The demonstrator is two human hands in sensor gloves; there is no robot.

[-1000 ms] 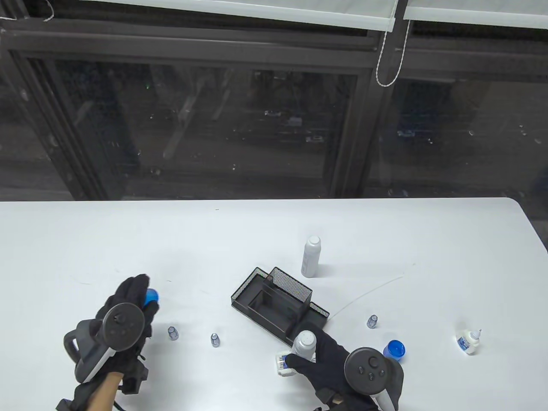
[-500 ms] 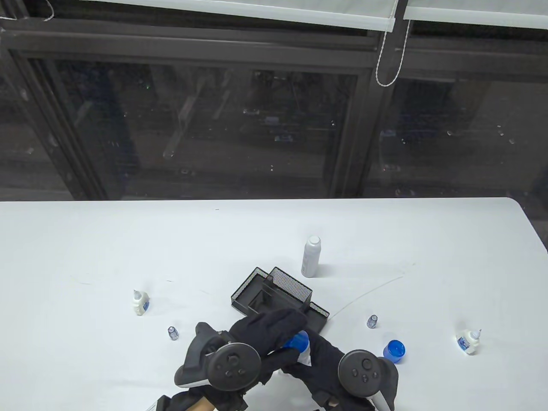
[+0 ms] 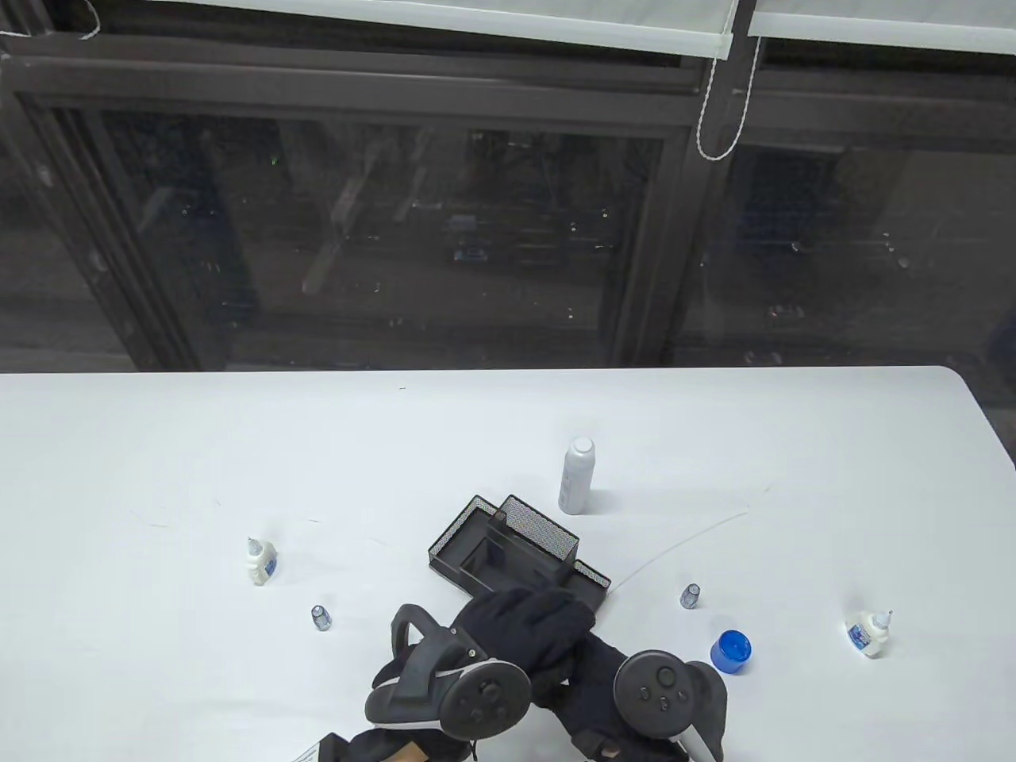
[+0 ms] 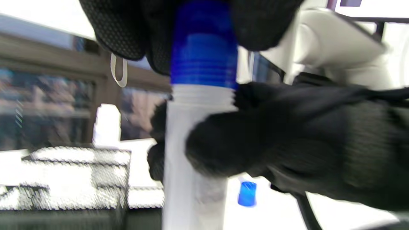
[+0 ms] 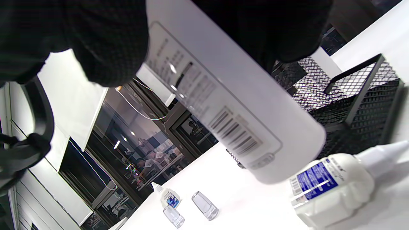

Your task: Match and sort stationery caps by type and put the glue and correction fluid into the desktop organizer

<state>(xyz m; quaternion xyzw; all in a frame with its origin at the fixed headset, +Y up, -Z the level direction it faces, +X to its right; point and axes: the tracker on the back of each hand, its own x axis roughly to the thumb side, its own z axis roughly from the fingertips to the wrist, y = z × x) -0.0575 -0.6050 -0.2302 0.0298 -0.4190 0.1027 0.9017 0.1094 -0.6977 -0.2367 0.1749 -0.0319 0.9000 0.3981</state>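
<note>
Near the table's front edge my left hand (image 3: 548,623) lies over my right hand (image 3: 575,675), hiding the glue bottle in the table view. In the left wrist view my left fingers (image 4: 255,25) grip a blue cap (image 4: 204,48) seated on the threaded neck of the white glue bottle (image 4: 191,166). The right hand's fingers (image 4: 249,147) wrap the bottle's body. In the right wrist view the labelled bottle (image 5: 223,95) is tilted in my right hand above a small correction fluid bottle (image 5: 329,188) lying on the table. The black mesh organizer (image 3: 540,532) stands just behind both hands.
A second uncapped white glue bottle (image 3: 577,476) stands behind the organizer. A loose blue cap (image 3: 731,651) and a clear cap (image 3: 690,595) sit to the right, with a small bottle (image 3: 867,633) further right. To the left are another small bottle (image 3: 260,559) and a clear cap (image 3: 319,617).
My left hand carried the blue cap from the left side over to the bottle in my right hand. It now covers the bottle top. The small bottle on the left is uncovered.
</note>
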